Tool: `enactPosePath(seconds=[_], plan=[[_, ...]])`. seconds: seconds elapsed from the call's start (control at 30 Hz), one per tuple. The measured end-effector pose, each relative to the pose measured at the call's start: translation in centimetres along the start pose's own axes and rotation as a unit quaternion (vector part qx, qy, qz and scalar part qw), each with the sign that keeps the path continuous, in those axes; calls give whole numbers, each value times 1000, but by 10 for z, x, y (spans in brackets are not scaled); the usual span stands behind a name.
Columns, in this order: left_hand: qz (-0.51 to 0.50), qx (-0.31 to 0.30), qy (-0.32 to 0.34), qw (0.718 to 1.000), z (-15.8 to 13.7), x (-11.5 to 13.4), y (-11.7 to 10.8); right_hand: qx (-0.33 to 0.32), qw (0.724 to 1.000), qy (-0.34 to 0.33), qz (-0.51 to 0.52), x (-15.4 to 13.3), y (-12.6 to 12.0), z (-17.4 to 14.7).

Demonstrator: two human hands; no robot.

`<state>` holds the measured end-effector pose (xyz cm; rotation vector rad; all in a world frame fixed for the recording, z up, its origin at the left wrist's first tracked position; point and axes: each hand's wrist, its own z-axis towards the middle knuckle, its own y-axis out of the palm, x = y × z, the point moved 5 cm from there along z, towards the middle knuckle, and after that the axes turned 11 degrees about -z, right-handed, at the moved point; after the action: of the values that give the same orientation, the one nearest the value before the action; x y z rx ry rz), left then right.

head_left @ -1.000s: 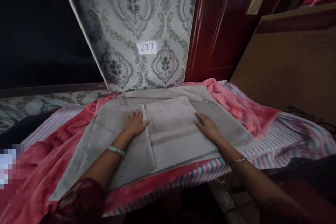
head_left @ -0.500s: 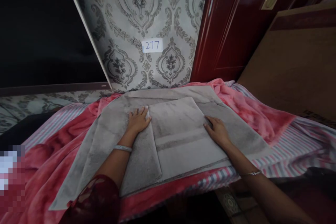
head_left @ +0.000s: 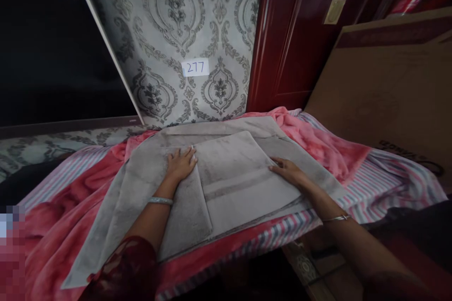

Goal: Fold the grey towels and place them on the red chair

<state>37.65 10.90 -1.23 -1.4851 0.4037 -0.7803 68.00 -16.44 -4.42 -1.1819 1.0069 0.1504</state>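
A soft grey plush cloth (head_left: 141, 183) is spread out with its side parts folded inward. Two folded panels meet near its middle, where a paler, smooth rectangular panel (head_left: 233, 155) lies beside the left one. My left hand (head_left: 180, 164) rests flat on the left panel, fingers spread, with the fingertips at the fold edge. At the pale panel's right edge is my right hand (head_left: 288, 172), palm down, fingers stretched out and touching the fabric. Part of its fingertips is hard to make out against the edge.
A pink-red fleece blanket (head_left: 76, 207) and a striped sheet (head_left: 370, 174) lie under the cloth. Behind stand a patterned wall with a "277" label (head_left: 195, 67), a dark screen (head_left: 60, 51) at left, a red wooden door (head_left: 293, 33) and a large cardboard box (head_left: 384, 84) at right.
The view has shifted a little to the right. My right hand has turned slightly and its fingers look closer together at the panel's edge. The left hand stays at its fold.
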Motion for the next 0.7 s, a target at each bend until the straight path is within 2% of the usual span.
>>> enactPosePath(seconds=[0.13, 0.2, 0.27, 0.37, 0.47, 0.53, 0.63, 0.67, 0.7], plan=[[-14, -6, 5, 1000, 1, -2, 1, -109, 979, 31, 170, -17, 1, -14], [-47, -9, -5, 999, 2, -4, -1, -128, 970, 62, 197, -29, -1, -18], [-152, -3, -21, 988, 3, -6, -6, -120, 966, 78, 215, -46, -4, -17], [-339, 12, -34, 940, 1, -7, -16, -115, 956, 34, 268, -92, 0, -10], [-413, 11, -41, 910, -6, -8, -28, -126, 942, -59, 307, -158, 22, -5], [-503, -20, -53, 863, -15, -10, -35, -154, 932, -116, 306, -203, 50, -8], [-656, -72, -80, 747, -33, -13, -46, -235, 910, -184, 288, -256, 110, -20], [-678, -69, -95, 725, -40, -16, -49, -258, 904, -199, 278, -268, 131, -26], [-680, -56, -112, 722, -47, -21, -51, -275, 897, -215, 269, -276, 151, -32]])
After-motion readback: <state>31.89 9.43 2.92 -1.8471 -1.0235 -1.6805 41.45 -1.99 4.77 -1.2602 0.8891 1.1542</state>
